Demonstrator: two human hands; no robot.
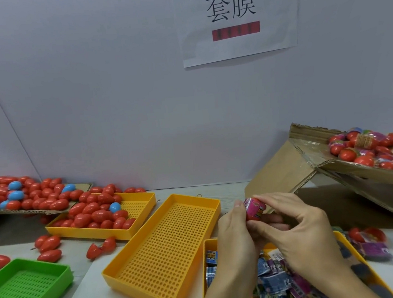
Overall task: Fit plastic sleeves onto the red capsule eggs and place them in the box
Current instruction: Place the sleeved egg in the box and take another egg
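Seating the sleeve before the drop

Tilted against the wall at the right, the cardboard box [335,167] already holds a heap of sleeved eggs — that is where this one should go. Nearer, an orange tray [346,242] of flat plastic sleeves [273,277] lies under the wrists, and bare red eggs fill another orange tray [140,227] to the left. Above the sleeves, both hands meet on one red capsule egg [255,209] wearing a pink sleeve. The left hand [236,235] pinches it from the side; the right hand [293,230] curls its fingertips over the top. I'd turn the egg while pulling the film down evenly — a skewed sleeve would probably wrinkle.
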